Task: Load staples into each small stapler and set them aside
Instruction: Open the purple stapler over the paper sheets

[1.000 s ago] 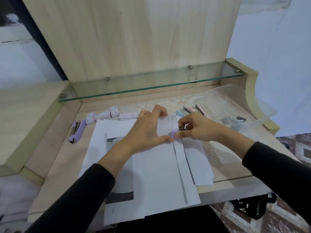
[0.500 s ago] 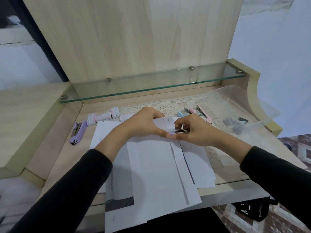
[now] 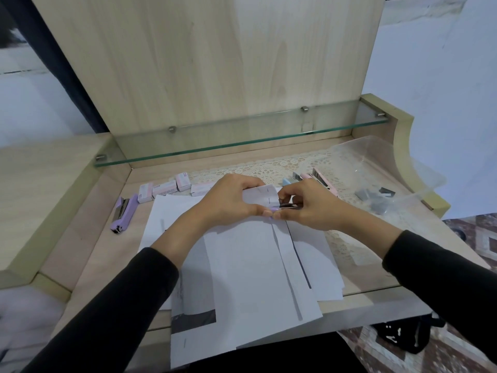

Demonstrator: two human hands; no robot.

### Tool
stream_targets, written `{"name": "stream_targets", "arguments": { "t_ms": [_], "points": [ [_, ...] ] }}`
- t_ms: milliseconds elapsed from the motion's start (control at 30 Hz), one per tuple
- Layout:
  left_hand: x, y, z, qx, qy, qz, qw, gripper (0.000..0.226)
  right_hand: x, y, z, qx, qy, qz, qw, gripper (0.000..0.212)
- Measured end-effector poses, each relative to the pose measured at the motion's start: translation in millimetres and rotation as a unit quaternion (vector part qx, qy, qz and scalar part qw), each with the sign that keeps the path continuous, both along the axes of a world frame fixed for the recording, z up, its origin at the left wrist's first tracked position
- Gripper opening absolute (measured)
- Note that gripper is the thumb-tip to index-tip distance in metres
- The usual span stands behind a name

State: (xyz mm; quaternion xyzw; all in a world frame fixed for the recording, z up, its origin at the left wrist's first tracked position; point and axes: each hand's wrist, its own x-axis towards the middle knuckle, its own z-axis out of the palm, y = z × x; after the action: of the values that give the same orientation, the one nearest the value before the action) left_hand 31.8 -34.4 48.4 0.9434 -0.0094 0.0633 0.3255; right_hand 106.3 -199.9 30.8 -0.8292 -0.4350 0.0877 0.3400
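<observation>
now: left hand (image 3: 228, 201) and right hand (image 3: 312, 207), both grips pinching a small lilac plastic stapler (image 3: 283, 207), mid-frame
done: probably the purple plastic stapler (image 3: 124, 212), far left
left: pale blue stapler (image 3: 289, 181) and pink staplers (image 3: 322, 181) upper right, I'd guess

A pale wooden bench (image 3: 86, 251) stands against a tall wooden back board (image 3: 215, 63). A glass shelf (image 3: 242, 138) runs across the board, held by small metal pegs (image 3: 172, 128). A white lace cloth (image 3: 282, 165) lies at the back of the bench. The wall (image 3: 430, 63) on the right is white. The floor (image 3: 478, 232) has brown patterned tiles, and a black bag (image 3: 403, 336) lies on it
</observation>
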Motion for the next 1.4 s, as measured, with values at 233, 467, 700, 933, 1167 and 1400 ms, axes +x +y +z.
{"name": "stream_targets", "arguments": {
  "t_ms": [233,467,700,933,1167,1400],
  "points": [
    [0.6,-2.8,0.1,0.016,0.005,0.009,1.000,0.025,-3.8,1.2,4.9,-0.014,-0.001,0.006,1.000,0.036],
    [1.4,-1.3,-1.0,0.009,0.019,0.009,1.000,0.023,-5.6,1.5,2.8,-0.011,-0.002,0.009,1.000,0.034],
    [1.5,9.1,-0.2,0.027,0.069,-0.014,0.997,0.036,-2.6,-2.6,-4.6,0.025,0.088,0.007,0.996,0.032],
    [2.9,20.2,-7.6,0.054,0.056,-0.003,0.997,0.040,7.0,-15.1,0.0,0.056,0.138,-0.063,0.987,0.030],
    [19.8,21.2,-19.3,0.163,0.013,0.062,0.985,0.052,13.7,-24.5,-4.5,0.051,0.139,-0.098,0.984,0.036],
    [6.5,8.0,-39.3,0.182,-0.137,0.098,0.969,0.026,17.3,-27.8,-13.9,0.046,0.151,-0.106,0.982,0.027]
  ]
}}
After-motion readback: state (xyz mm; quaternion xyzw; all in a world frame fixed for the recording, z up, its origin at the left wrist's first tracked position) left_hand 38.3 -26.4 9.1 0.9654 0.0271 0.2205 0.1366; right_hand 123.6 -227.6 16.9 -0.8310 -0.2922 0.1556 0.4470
